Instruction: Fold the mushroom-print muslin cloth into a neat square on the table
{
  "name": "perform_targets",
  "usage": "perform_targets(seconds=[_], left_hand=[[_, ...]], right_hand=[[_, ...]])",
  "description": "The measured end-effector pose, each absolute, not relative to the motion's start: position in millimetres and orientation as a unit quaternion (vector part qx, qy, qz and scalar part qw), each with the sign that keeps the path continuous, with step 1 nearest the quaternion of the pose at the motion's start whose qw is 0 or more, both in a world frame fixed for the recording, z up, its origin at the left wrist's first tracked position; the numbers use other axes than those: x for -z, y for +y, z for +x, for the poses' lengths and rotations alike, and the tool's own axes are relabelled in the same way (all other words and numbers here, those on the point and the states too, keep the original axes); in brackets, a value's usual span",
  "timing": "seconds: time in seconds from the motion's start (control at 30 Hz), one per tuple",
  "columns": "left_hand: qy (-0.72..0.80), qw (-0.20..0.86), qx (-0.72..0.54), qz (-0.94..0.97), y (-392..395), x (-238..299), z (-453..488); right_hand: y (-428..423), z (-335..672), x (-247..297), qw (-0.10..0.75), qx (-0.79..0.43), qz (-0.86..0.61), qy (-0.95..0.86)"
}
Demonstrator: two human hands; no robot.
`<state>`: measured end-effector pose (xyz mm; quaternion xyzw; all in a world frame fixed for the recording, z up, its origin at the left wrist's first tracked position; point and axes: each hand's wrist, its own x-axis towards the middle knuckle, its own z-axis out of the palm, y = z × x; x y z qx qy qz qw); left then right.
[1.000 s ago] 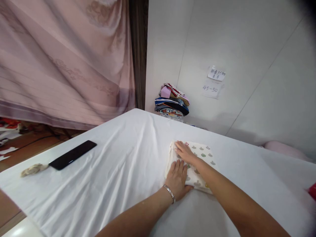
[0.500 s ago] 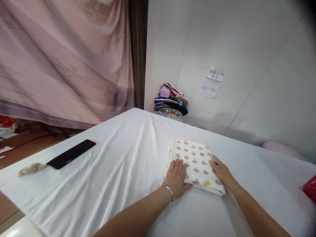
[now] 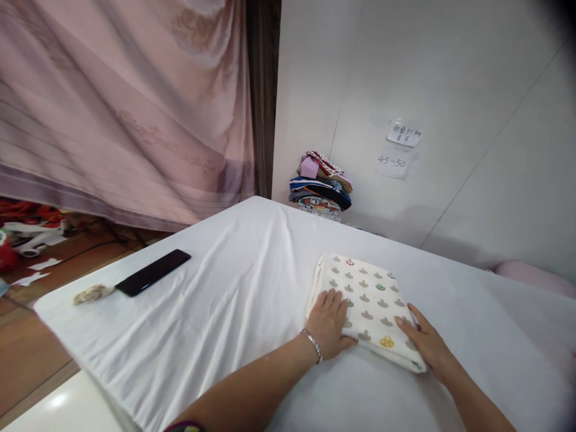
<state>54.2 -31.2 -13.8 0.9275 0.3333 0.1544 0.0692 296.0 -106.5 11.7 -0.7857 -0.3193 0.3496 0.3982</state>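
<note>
A folded white cloth point(image 3: 369, 300) printed with grey, green, red and yellow mushrooms lies as a thick rectangle on the table. My left hand point(image 3: 330, 321), with a silver bracelet at the wrist, rests flat on its near left corner, fingers stretched out and thumb along the near edge. At the right edge, my right hand point(image 3: 427, 342) has its thumb on top of the cloth and its fingers around the side, holding that edge. The lower parts of these fingers are hidden.
A white sheet point(image 3: 234, 288) with wrinkles covers the table. On the left lies a black phone point(image 3: 153, 273) beside a beige fuzzy piece point(image 3: 92, 293). Behind the table stands a stack of folded fabrics point(image 3: 321, 186) against the wall. A pink curtain point(image 3: 135, 108) hangs at the left.
My right hand has slid nearer along the cloth's right edge, its thumb now lower down. My left hand stays flat on the cloth. The whole view has shifted a little to the left.
</note>
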Motion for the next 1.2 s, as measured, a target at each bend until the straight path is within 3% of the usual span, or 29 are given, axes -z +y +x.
perform_targets(seconds=[0.2,0.33,0.5,0.9,1.2], left_hand=[[0.345,0.104,-0.217,0.907,-25,-5,51],[0.441,0.117,-0.268,0.849,-7,-9,43],[0.566,0.213,-0.233,0.762,13,3,35],[0.603,0.308,-0.174,0.715,15,-5,33],[0.526,0.544,-0.112,0.644,-20,-16,46]], right_hand=[[-111,296,-5,0.388,-0.320,-0.806,-0.313],[-117,289,-13,0.374,-0.318,-0.820,-0.294],[-129,273,-10,0.377,-0.259,-0.833,-0.311],[-134,262,-10,0.419,-0.268,-0.810,-0.310],[-141,336,-2,0.482,-0.239,-0.799,-0.268]])
